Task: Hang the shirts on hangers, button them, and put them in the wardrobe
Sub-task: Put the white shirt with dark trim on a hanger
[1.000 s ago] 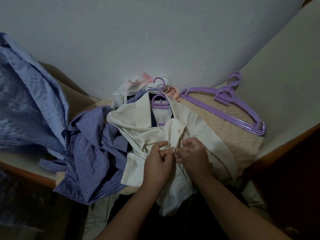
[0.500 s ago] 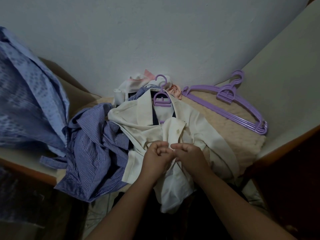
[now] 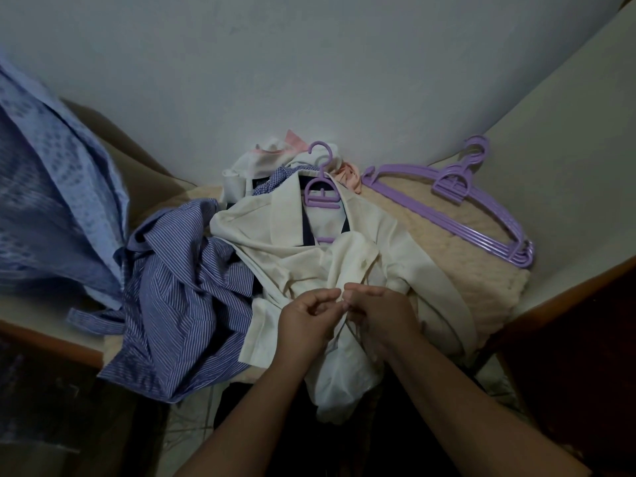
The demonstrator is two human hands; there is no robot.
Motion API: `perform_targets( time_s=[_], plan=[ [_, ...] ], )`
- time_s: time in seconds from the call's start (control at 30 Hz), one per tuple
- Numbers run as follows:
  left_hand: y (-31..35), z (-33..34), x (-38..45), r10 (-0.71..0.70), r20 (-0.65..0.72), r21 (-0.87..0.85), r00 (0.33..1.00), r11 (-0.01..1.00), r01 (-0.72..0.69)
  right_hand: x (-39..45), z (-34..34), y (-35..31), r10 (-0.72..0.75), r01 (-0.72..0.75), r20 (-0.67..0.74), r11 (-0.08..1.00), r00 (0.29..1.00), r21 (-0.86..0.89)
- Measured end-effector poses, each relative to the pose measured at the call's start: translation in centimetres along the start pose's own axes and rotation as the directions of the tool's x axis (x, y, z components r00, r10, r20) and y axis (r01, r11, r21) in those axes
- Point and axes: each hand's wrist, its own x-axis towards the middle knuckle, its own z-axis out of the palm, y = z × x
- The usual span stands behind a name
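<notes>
Dim light filled the corner, and a plain pale wall (image 3: 309,80) stood behind a bed with a cream quilted cover (image 3: 475,270). A cream shirt (image 3: 303,256) lay in the middle of the bed on a purple hanger (image 3: 321,194), with only the hook and neck part of the hanger showing. Near the front edge of the bed, the left hand (image 3: 306,315) and the right hand (image 3: 382,311) met at the shirt's front opening. The fingers of both hands were curled and pinched the cloth there. The button itself was too small and hidden to make out. The shirt's bottom hung off the front edge into the dark.

A blue striped shirt (image 3: 179,297) lay crumpled just beside it on the left side. A stack of purple hangers (image 3: 481,215) rested near the right back corner. Some white and pink clothes (image 3: 275,156) were bunched at the back by the wall. A blue patterned cloth (image 3: 51,187) was cut off at the left.
</notes>
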Motion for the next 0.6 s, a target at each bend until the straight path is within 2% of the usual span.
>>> perform_targets(
  time_s=[0.27,0.47,0.6],
  plan=[
    [-0.09,0.05,-0.03,0.007,-0.008,-0.021,1.0,1.0,-0.008,0.44,-0.11,0.25,0.017,-0.018,0.017,0.997,1.0,0.076],
    [-0.02,-0.08,0.04,-0.013,0.013,-0.034,1.0,0.999,0.014,0.42,-0.45,0.36,-0.006,0.005,0.023,0.999,1.0,0.039],
    [0.33,-0.24,0.11,-0.085,0.041,-0.102,0.996,0.991,0.088,0.6,-0.7,0.46,-0.035,0.035,0.022,0.999,0.999,-0.034]
  ],
)
